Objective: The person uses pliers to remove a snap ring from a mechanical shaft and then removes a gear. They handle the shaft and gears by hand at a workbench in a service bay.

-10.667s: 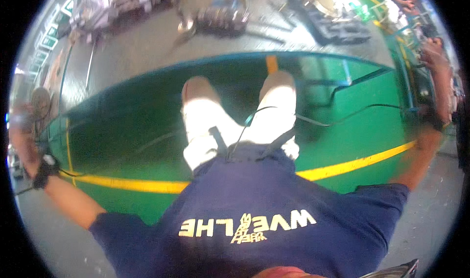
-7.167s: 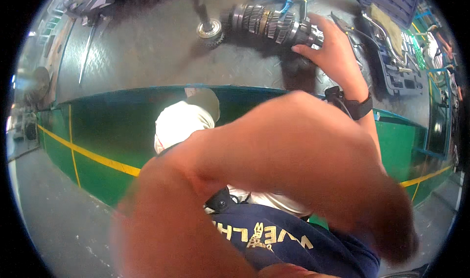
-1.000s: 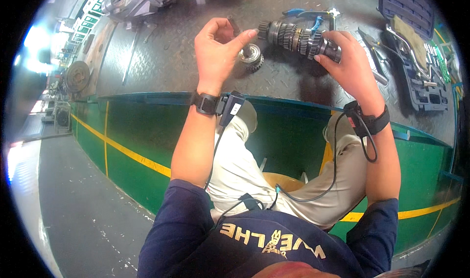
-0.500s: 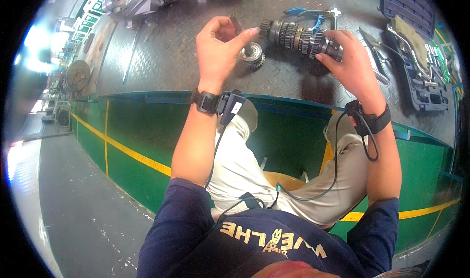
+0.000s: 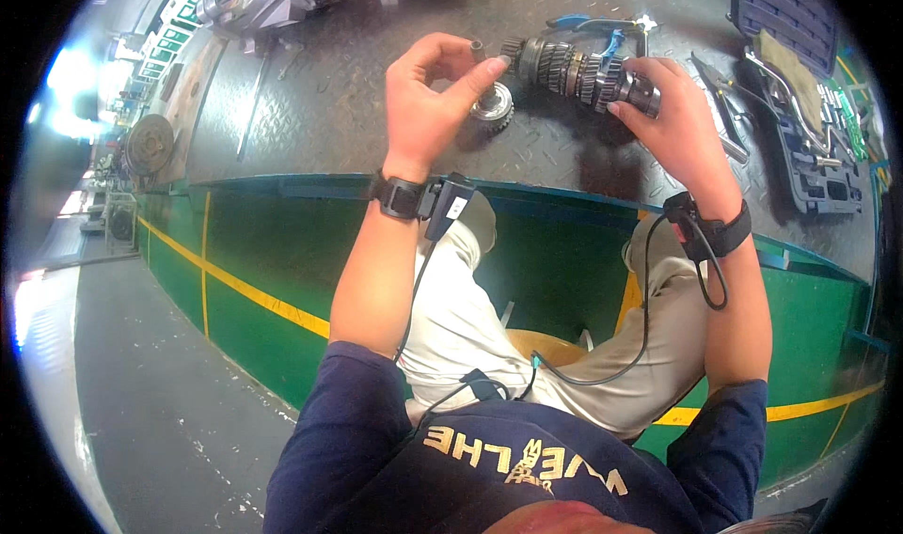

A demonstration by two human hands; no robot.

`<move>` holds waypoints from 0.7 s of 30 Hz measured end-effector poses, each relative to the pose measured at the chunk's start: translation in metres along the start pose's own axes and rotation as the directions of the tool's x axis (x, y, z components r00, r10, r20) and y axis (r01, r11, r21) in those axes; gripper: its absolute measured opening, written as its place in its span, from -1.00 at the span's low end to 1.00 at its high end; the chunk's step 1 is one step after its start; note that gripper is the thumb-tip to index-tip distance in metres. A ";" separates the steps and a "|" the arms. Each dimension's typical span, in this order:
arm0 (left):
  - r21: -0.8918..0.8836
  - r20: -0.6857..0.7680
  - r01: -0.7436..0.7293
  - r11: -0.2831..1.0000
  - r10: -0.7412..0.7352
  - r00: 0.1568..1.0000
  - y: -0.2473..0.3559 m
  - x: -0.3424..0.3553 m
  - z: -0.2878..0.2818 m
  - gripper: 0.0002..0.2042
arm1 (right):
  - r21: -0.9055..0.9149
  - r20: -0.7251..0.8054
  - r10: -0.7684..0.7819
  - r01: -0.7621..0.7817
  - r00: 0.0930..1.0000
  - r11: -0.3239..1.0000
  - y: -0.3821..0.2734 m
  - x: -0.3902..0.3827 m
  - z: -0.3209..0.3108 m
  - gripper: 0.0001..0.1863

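Note:
My right hand (image 5: 673, 106) is closed around the right end of a long gear shaft (image 5: 569, 69), a row of dark steel gears with a brass-coloured ring among them. The shaft lies roughly crosswise over the bench. At its left end, my left hand (image 5: 435, 102) has thumb and fingers curled about a shorter metal shaft with a toothed gear (image 5: 492, 113) at its lower end. The narrow tip of this short shaft shows above my thumb. My left thumb is close to the long shaft's left end; whether they touch I cannot tell.
The dark treadplate bench (image 5: 310, 111) carries a metal housing (image 5: 254, 3) at the far left and blue-handled pliers (image 5: 569, 22) behind the gear shaft. To the right are a tool case (image 5: 818, 172) and a wrench (image 5: 790, 92). A round disc (image 5: 150, 145) sits at the left.
My left hand has shifted slightly right, and the top of the short shaft has swung right, so it stands more upright. The right hand and the long gear shaft have barely moved.

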State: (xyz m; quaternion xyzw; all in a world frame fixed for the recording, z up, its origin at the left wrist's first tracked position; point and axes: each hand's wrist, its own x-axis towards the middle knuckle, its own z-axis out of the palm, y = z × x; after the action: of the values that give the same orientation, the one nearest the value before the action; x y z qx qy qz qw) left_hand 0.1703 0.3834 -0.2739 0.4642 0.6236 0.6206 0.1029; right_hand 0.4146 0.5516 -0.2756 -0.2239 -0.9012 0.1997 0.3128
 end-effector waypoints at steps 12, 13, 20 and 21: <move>0.037 0.137 -0.115 0.993 0.109 0.985 0.003 -0.003 0.001 -0.88 | -0.019 0.013 0.005 -0.005 1.000 1.000 0.002 -0.001 0.000 -0.53; 0.025 0.132 -0.112 0.993 0.108 0.985 0.005 -0.004 0.002 -0.88 | -0.020 0.013 0.007 -0.006 1.000 1.000 0.001 -0.001 0.000 -0.53; 0.031 0.158 -0.129 0.991 0.123 0.980 0.009 -0.005 0.001 -0.87 | -0.025 0.012 0.005 -0.005 1.000 1.000 0.002 -0.003 0.004 -0.51; 0.031 0.157 -0.129 0.991 0.123 0.980 0.010 -0.005 0.001 -0.87 | -0.011 0.008 0.009 -0.009 1.000 1.000 0.002 -0.003 0.004 -0.51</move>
State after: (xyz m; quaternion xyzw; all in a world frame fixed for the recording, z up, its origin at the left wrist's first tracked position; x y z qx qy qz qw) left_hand 0.1780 0.3786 -0.2680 0.5516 0.5958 0.5749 0.1019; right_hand 0.4145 0.5506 -0.2806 -0.2288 -0.9025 0.1972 0.3071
